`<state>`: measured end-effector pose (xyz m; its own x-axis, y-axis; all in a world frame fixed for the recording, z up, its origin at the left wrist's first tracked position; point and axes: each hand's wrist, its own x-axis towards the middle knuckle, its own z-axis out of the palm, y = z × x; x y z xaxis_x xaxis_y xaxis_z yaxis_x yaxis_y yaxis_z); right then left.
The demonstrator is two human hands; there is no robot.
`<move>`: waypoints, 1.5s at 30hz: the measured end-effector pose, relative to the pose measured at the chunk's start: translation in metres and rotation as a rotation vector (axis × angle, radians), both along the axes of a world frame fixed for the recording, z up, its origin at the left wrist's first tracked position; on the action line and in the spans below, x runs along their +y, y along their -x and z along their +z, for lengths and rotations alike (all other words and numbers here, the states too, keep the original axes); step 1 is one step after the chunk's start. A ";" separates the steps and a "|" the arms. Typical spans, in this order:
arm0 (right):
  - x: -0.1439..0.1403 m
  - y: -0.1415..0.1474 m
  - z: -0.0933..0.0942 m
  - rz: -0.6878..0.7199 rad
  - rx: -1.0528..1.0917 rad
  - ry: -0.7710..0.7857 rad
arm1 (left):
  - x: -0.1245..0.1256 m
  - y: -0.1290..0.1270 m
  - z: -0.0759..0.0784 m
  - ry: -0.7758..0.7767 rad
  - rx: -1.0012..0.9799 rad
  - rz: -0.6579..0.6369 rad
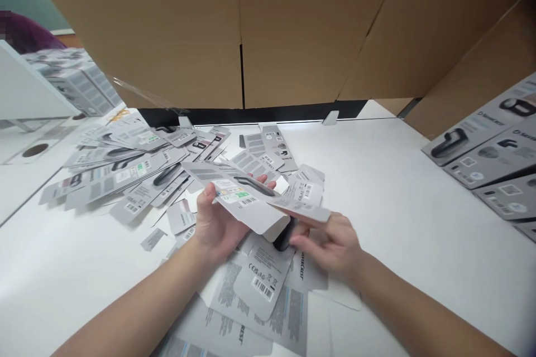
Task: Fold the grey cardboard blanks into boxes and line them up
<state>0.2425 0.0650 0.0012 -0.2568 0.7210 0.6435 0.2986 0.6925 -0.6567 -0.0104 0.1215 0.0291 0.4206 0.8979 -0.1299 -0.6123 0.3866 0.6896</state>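
My left hand (215, 226) holds a flat grey printed packaging card (240, 195) from below, tilted over the white table (402, 201). The card shows a dark elongated product picture, coloured labels and a barcode. My right hand (330, 242) pinches the card's right flap and touches a small black object (285, 236) just under the card. More flat grey cards (262, 284) with barcodes lie beneath both hands.
A loose heap of grey cards (125, 167) spreads over the table's left and middle. Assembled grey boxes (489, 156) are stacked at the right. A large brown cardboard wall (293, 28) stands behind. More boxes (79, 86) sit far left.
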 end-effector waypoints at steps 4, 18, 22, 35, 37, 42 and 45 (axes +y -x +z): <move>-0.005 0.003 0.001 0.132 -0.242 0.241 | -0.001 0.000 0.000 -0.023 0.043 -0.089; -0.009 0.006 0.001 0.061 -0.311 0.134 | -0.003 -0.001 -0.003 -0.015 0.004 -0.067; -0.010 0.008 -0.001 0.092 -0.246 0.229 | -0.001 -0.002 -0.008 -0.014 -0.033 -0.056; -0.004 0.009 0.000 0.087 -0.178 0.233 | -0.010 -0.011 -0.001 -0.019 0.085 0.126; -0.003 0.009 0.000 0.082 -0.162 0.170 | -0.009 -0.013 -0.001 0.019 0.127 0.224; 0.002 0.004 0.008 -0.068 -0.089 -0.160 | -0.001 -0.018 -0.001 0.076 0.171 0.538; 0.004 -0.001 0.014 -0.210 -0.034 -0.235 | 0.001 -0.020 -0.001 0.099 0.197 0.555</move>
